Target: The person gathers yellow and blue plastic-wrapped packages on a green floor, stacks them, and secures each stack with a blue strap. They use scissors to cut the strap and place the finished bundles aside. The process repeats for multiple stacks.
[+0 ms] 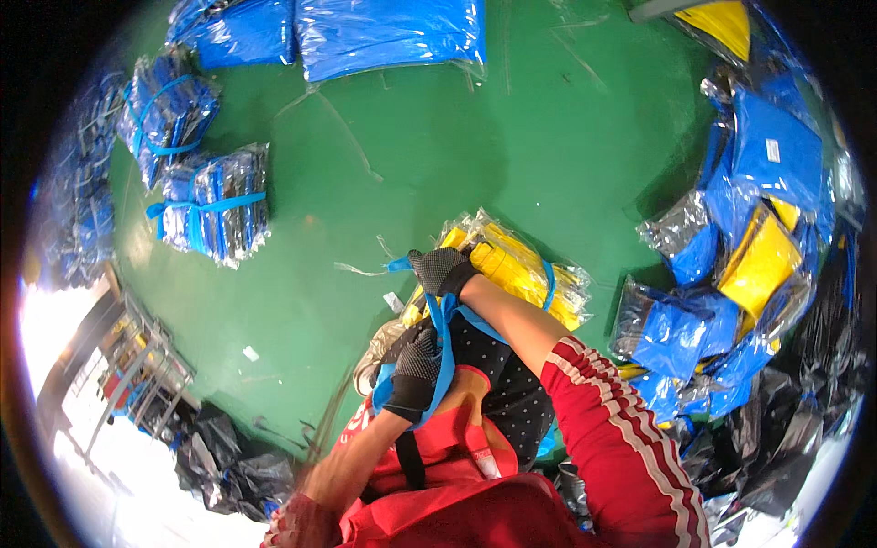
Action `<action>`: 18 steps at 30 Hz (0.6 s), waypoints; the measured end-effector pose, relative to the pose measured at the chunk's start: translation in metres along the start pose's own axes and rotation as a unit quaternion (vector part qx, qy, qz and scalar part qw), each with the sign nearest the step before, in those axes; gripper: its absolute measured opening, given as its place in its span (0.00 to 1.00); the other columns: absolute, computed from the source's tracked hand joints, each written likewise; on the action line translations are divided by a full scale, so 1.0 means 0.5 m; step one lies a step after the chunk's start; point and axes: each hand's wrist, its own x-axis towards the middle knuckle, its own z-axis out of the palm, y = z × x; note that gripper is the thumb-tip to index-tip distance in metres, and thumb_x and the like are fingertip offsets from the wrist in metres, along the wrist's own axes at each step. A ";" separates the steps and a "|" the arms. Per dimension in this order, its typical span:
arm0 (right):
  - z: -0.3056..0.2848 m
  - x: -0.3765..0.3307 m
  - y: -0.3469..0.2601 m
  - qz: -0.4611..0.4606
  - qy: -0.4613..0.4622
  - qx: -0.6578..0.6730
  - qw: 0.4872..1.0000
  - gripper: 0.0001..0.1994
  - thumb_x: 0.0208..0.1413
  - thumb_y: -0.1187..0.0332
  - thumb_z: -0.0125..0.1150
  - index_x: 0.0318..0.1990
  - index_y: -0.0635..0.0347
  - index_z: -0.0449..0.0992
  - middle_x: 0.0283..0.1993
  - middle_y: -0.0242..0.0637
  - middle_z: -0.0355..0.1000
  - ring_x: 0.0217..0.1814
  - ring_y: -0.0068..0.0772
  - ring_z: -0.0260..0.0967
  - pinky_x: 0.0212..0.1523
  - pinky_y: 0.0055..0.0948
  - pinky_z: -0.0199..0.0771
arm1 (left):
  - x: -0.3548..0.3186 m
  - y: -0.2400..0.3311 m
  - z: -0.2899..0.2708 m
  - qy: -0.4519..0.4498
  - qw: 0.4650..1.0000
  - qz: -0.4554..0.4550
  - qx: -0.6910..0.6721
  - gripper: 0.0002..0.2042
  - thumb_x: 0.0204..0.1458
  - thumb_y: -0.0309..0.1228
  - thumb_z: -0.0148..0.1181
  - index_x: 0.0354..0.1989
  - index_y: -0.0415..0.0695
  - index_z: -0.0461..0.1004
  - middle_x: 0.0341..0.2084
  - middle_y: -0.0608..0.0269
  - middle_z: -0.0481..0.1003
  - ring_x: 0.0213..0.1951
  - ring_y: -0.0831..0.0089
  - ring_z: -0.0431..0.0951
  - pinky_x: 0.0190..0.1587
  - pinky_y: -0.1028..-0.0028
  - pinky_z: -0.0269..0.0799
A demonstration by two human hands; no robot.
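Red cloth top (466, 519) nearest; L fingers (421, 358), R fingers (437, 271) curled round flat blue strap (447, 351); yellow plastic-wrapped bundle (501, 267) beyond them could slide b/c slick.

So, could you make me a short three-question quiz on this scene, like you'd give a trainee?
1. What is the main colour of the packet bundle by the right hand: A, red; B, yellow; C, green?
2. True or false: the left hand is ungloved.
3. Fill in: a blue ____ crosses that bundle.

Key:
1. B.
2. False: a dark glove covers it.
3. Strap.
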 end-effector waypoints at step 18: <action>-0.107 -0.116 -0.080 0.111 -0.102 0.462 0.874 0.26 0.53 0.52 0.56 0.50 0.67 0.67 0.34 0.42 0.74 0.32 0.29 0.72 0.34 0.23 0.70 | 0.014 0.168 -0.167 -0.075 0.927 0.245 -0.275 0.15 0.52 0.38 0.51 0.44 0.41 0.72 0.26 0.60 0.73 0.28 0.70 0.71 0.34 0.74 0.68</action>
